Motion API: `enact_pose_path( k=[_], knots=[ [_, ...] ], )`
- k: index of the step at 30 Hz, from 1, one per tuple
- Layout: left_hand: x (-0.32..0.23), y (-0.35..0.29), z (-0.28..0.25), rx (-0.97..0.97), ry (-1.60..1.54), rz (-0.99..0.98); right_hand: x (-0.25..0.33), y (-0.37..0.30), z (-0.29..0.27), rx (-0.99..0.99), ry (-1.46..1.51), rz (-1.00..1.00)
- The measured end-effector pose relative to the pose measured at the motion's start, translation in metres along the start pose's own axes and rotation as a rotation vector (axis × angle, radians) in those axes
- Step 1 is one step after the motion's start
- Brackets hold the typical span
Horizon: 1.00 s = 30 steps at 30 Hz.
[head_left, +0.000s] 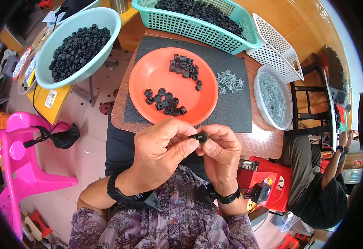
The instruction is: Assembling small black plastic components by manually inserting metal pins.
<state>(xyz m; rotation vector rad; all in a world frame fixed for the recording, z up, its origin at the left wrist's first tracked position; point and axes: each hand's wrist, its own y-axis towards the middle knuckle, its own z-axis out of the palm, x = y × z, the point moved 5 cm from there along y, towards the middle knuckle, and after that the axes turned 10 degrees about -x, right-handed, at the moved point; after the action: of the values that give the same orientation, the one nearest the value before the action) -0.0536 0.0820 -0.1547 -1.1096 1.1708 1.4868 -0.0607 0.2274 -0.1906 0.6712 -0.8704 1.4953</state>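
Observation:
My left hand [158,151] and my right hand [222,154] meet just in front of the orange plate's near rim. Both are closed, thumb against forefinger, pinching a small round black plastic part [203,136] between them. The fingertips hide some of it, so I cannot tell whether it is one piece or two. Beyond, the orange plate [148,68] holds two groups of black pieces: round hollow caps [165,99] at the near left and smaller black plastic parts [184,65] at the far right. Thin silvery metal pieces [230,81] lie heaped beside the plate.
A dark mat [237,114] covers much of the brown table [268,141]. A translucent bowl [290,103] of metal pieces stands right. Teal basket [165,23] and white basket [281,50] line the back. Left are a pale basin [115,25] of black caps and a pink chair [36,172]. Another person [320,195] sits right.

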Motion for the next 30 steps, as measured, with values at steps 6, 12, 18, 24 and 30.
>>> enact_pose_path(
  k=[6, 12, 18, 24, 30],
  knots=[
    [0.0, -0.0028, -0.0019, -0.002, -0.012, 0.005, -0.0006, -0.003, 0.0009, -0.005, -0.029, -0.019],
    [0.0007, -0.0052, -0.0033, 0.006, -0.01, -0.023, -0.0008, -0.0044, 0.0015, -0.009, -0.041, -0.023],
    [0.0011, -0.0062, -0.0022, 0.013, -0.038, -0.044, -0.0008, -0.0056, 0.0022, -0.011, -0.044, -0.022],
    [-0.001, -0.006, -0.0017, 0.024, -0.004, -0.001, -0.0016, -0.0059, 0.0016, -0.019, -0.048, -0.013],
    [0.0011, -0.0062, -0.0022, 0.007, 0.03, -0.007, -0.0019, -0.0065, 0.0005, -0.016, -0.083, -0.056]
  ],
)
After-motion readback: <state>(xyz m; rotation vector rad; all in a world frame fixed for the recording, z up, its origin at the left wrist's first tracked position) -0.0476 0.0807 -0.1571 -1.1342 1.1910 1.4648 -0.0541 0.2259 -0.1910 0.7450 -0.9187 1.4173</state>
